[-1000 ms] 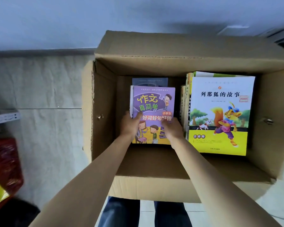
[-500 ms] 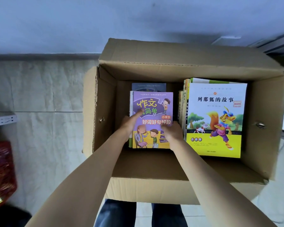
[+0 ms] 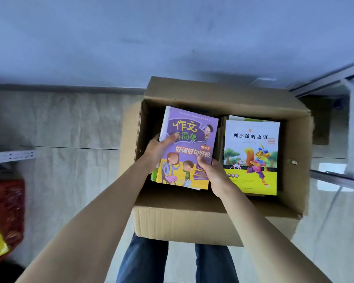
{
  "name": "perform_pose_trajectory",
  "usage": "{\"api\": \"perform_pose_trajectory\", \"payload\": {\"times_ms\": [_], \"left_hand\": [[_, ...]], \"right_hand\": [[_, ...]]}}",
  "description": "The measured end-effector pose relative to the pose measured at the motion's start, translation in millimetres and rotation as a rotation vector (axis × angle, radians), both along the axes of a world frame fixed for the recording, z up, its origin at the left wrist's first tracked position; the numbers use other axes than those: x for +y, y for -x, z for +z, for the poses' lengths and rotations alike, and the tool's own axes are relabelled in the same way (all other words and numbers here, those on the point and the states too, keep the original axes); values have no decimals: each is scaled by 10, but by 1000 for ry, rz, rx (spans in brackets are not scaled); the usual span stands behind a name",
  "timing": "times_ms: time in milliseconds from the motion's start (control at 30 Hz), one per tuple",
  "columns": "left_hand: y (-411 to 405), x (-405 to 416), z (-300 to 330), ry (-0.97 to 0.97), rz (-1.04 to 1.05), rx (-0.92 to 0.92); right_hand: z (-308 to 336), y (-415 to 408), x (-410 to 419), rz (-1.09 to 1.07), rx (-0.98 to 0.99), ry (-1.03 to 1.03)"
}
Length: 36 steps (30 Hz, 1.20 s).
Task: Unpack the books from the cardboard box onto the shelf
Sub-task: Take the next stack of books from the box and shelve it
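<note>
1. Head view: cardboard box open on the tiled floor, flaps up.
2. Both grips closed on a small stack topped by a purple book: left hand on its left edge, right hand at its lower right corner, stack tilted above the box's left half.
3. Early stage, by the look: yellow fox book and more beneath lying inside; no book seen shelved.
4. Glossy flat covers; matte, corrugated box walls.

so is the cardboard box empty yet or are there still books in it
Not empty. A fox-cover book tops a stack in the cardboard box, on its right side, while both hands, left hand and right hand, grip the purple book.
</note>
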<state>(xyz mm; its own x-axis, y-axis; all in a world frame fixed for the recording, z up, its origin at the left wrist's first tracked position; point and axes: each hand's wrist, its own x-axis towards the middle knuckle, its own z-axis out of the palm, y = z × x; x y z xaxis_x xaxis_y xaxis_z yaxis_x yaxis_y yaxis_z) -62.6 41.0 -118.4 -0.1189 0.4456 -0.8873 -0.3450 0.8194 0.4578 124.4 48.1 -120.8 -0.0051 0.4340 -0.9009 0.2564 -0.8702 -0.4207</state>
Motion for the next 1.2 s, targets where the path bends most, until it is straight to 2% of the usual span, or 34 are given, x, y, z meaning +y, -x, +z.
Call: {"api": "perform_pose_trajectory", "payload": {"times_ms": [300,367,633,867,1000,1200], "left_hand": [[303,-161,1702,-253,226,-7],[357,-175,1999,-281,285,14],[763,-1127,3624,-470,525,186],[1254,-2613,4860,-665,759,388],[1524,-3794,5408,-703,841,550],[1694,-5800,5978,-782,977,636]], "right_hand": [[1553,151,320,177,354,-105],[1824,262,427,215,376,-159],[3543,954,38,586,569,-426],[4679,1837,-1081,781,750,-564],[5184,2365,-2053,905,885,-574],[5754,2958,-3856,1074,1075,-510]]}}
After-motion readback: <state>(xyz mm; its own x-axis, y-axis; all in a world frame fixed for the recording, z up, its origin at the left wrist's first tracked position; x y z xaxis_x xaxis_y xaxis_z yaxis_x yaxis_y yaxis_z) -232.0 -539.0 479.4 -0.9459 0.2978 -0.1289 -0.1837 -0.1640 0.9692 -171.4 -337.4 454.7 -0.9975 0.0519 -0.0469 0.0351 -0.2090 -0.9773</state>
